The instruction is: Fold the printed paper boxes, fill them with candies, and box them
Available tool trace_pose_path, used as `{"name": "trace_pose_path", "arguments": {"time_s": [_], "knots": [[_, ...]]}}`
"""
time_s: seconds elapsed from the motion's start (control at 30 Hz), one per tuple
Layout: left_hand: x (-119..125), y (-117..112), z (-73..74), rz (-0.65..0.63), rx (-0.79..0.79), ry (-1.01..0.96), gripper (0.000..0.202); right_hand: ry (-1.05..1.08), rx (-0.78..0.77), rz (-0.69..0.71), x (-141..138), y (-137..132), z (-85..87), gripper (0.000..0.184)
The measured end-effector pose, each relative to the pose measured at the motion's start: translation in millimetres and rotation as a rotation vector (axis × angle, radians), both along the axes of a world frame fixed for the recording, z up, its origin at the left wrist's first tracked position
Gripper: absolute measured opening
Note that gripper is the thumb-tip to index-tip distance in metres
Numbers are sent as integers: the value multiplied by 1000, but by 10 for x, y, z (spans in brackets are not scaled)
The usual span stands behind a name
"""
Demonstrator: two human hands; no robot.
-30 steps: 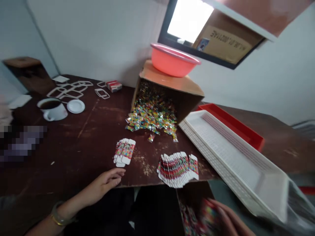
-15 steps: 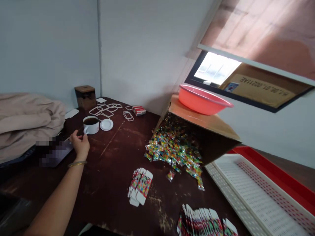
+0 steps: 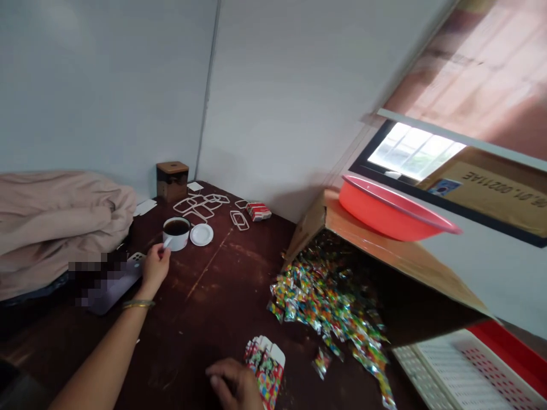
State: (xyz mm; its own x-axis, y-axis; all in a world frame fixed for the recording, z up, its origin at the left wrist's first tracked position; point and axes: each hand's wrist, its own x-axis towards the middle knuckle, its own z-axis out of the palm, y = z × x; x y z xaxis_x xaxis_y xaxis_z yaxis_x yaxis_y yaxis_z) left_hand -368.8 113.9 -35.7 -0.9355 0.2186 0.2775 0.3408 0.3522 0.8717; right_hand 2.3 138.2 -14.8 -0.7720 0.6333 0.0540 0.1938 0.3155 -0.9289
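Observation:
My left hand reaches out over the dark wooden table and closes on the handle of a white mug full of dark drink. A white lid lies just right of the mug. My right hand rests at the table's near edge, fingers curled, touching a small stack of colourful flat cartons. Its fingers are partly cut off by the frame's bottom edge.
A cardboard box lies on its side, spilling shiny candy wrappers; a pink basin sits on top. White tray and red tray at right. Phone, beige cloth, wooden box, white frames at the back left.
My view swung left and up. My left hand moved from the table's near edge out to the mug's handle. My right hand came up from below the table to the small carton stack.

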Motion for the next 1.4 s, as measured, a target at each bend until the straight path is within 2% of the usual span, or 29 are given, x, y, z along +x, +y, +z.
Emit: {"name": "trace_pose_path", "arguments": {"time_s": [0.17, 0.23, 0.33, 0.43, 0.67, 0.87, 1.03, 1.13, 1.2, 1.3, 1.4], "knots": [[49, 38, -53, -29, 25, -53, 27, -28, -139, 15, -714, 344, 230, 34], [59, 45, -81, -38, 51, -79, 27, -29, -221, 4, -943, 436, 202, 33], [62, 64, -137, -53, 100, -121, 27, -39, -351, -59, -1228, 584, 57, 30], [64, 87, -185, -78, 153, -158, 27, -37, -403, -138, -1510, 820, -52, 32], [56, 90, -169, -98, 215, -183, 42, 37, -451, -293, -2259, 1458, -10, 37], [71, 105, -128, -77, 209, -207, 45, 79, -528, -362, -2767, 1680, -81, 51], [87, 126, -127, -64, 199, -222, 45, 128, -592, -372, -3036, 1787, -179, 64], [101, 138, -120, -57, 195, -228, 45, 157, -629, -354, -3132, 1826, -222, 57], [108, 143, -108, -52, 197, -233, 44, 165, -658, -334, -3165, 1834, -235, 45], [109, 141, -81, -49, 213, -247, 46, 189, -708, -304, -3121, 1815, -207, 29], [97, 128, -51, -67, 248, -273, 48, 246, -763, -295, -2895, 1742, -110, 29]]}}
